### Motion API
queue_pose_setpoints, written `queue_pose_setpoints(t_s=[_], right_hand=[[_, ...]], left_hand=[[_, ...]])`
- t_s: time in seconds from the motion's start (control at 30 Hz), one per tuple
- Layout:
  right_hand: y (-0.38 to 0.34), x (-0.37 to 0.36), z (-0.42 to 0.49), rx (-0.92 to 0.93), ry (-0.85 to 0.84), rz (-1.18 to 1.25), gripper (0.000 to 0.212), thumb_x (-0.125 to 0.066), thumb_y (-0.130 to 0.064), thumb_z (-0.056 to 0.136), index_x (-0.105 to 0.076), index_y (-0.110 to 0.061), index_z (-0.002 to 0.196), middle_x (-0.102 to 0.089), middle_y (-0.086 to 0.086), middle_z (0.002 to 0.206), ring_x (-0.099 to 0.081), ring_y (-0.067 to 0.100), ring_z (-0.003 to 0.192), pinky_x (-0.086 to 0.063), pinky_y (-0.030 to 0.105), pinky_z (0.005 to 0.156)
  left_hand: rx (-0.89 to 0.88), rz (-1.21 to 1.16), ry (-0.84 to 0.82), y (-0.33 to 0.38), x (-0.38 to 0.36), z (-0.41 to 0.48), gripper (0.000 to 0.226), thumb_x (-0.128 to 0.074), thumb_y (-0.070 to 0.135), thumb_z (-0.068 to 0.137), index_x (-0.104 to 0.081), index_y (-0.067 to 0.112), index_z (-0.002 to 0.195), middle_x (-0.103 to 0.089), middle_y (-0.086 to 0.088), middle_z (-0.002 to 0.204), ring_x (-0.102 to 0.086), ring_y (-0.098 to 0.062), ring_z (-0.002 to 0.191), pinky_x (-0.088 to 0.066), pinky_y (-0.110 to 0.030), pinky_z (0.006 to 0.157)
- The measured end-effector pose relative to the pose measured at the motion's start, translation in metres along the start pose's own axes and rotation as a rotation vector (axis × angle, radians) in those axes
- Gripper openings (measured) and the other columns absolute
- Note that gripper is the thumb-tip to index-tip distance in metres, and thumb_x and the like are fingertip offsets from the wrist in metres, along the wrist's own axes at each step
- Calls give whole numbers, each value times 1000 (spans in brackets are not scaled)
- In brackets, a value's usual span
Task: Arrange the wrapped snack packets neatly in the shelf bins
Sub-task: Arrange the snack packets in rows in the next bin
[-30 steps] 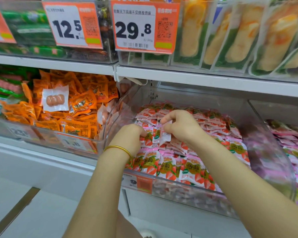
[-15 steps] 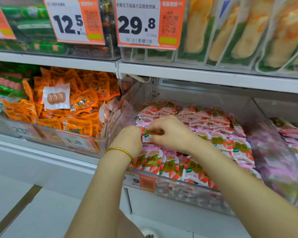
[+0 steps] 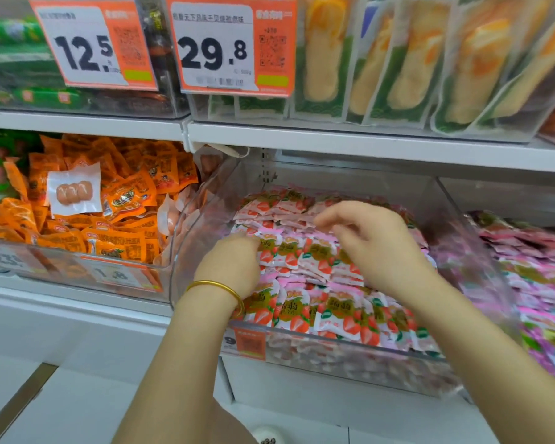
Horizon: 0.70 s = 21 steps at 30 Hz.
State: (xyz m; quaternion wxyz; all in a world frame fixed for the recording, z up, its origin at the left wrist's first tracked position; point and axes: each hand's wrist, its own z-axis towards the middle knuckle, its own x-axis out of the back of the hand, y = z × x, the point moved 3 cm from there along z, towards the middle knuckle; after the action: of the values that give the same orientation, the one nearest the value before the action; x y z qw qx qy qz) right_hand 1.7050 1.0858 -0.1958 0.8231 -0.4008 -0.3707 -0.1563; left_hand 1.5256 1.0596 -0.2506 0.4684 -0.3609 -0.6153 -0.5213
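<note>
Pink packets (image 3: pixel 314 251) look light, soft, slippery; pinch edges. Left hand (image 3: pixel 229 267) presses curled; right hand (image 3: pixel 369 241) hovers loosely open, empty.

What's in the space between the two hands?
In the head view, only strawberry packets lie between the left hand and the right hand, a row of them inside the clear bin.

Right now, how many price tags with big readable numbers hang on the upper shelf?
2. The 12.5 tag hangs at the upper left; the 29.8 tag hangs beside it, above the clear bin where both hands work. Another may be cut off at the left edge.
</note>
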Motion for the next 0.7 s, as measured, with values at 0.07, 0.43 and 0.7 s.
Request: queue_pose_setpoints(t_s=[0.07,0.43,0.7], right_hand=[[10,25,-21,-3,52,64,31,-51,5,87,-71,-18,95,-65,-15,89,-55,-7,88,-35,-3,76],[97,148,-136,-258,499,213,34,-52,2,82,-65,-29,78,-66,-16,76,-62,-5,75,-45,11,71],[204,236,-202,-723,412,-405,23,-61,-8,80,-69,-23,96,-72,0,94,-65,23,93,-52,40,82]], left_hand=[[-81,-91,129,17,2,-2,39,-41,10,91,-52,6,128,-51,-17,130,-46,-33,121,-38,-40,102],[-716,-211,322,226,-17,-47,51,-35,43,86,-59,15,121,-54,-8,132,-47,-27,124,-28,-32,106],[-904,-39,234,321,-56,-45,54,-35,54,84,-66,17,108,-62,-6,119,-53,-28,117,-42,-43,101]])
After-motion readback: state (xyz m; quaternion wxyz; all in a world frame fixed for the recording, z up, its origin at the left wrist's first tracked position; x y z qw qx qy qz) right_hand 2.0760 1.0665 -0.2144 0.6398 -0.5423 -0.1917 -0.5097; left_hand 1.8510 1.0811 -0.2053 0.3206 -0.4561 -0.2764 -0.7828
